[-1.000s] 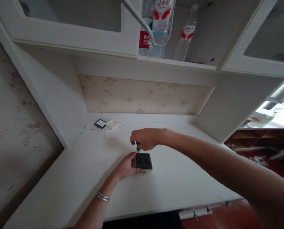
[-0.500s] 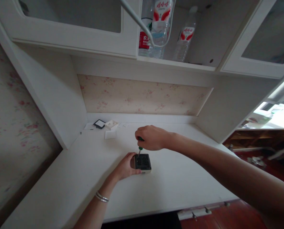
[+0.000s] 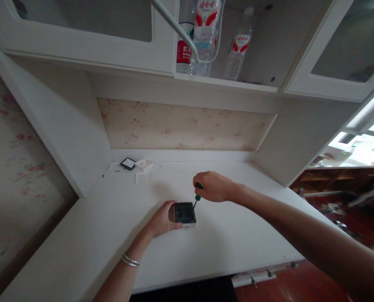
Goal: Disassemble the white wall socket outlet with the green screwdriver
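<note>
A small square box with white sides and a black, recessed top (image 3: 184, 213) rests on the white desk (image 3: 224, 235). Around its left side curls my left hand (image 3: 162, 220), thumb at the near edge and fingers at the far corner, holding it. My right hand (image 3: 214, 186) is closed on the green handle of a screwdriver (image 3: 197, 197). The screwdriver leans, its metal shaft pointing down and left to the right edge of the black top. Whether the tip sits in a screw is too small to tell.
At the back left of the desk lie a black-framed square plate (image 3: 128, 163), an open white box (image 3: 144, 164) and a flat white square piece (image 3: 142, 178). Overhead, a cabinet shelf holds plastic bottles (image 3: 206, 37). A grey metal rod (image 3: 176, 27) hangs before it.
My right hand has moved the screwdriver from the left part of the black top to its right edge, and the tool leans more. My left hand keeps its hold on the box.
</note>
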Demonstrator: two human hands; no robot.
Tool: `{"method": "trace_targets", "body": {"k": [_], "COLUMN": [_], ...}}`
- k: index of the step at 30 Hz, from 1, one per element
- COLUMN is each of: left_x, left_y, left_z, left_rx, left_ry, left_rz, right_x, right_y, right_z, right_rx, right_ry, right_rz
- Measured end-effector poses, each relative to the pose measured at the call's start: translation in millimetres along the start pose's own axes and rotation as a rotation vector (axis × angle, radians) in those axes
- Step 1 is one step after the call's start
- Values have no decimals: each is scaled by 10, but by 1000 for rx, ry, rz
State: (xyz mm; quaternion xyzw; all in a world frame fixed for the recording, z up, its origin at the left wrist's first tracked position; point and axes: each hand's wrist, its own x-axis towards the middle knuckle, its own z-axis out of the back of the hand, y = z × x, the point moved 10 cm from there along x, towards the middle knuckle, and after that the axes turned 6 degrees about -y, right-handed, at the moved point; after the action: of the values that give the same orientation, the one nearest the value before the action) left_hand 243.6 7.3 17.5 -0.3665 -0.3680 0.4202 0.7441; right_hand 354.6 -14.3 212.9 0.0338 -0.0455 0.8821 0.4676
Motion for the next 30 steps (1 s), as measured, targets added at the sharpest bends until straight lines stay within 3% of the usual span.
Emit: {"method": "trace_targets", "body": {"k": [30], "left_x": [13], "left_y": [-41], "left_z": [0], "left_rx": [-12], "left_ry": [3], "left_rz": [1], "right_x": [92], "right_y": [89], "right_z": [-19], "right_rx": [-80], "right_ry": [7], "right_rz": [-7]}}
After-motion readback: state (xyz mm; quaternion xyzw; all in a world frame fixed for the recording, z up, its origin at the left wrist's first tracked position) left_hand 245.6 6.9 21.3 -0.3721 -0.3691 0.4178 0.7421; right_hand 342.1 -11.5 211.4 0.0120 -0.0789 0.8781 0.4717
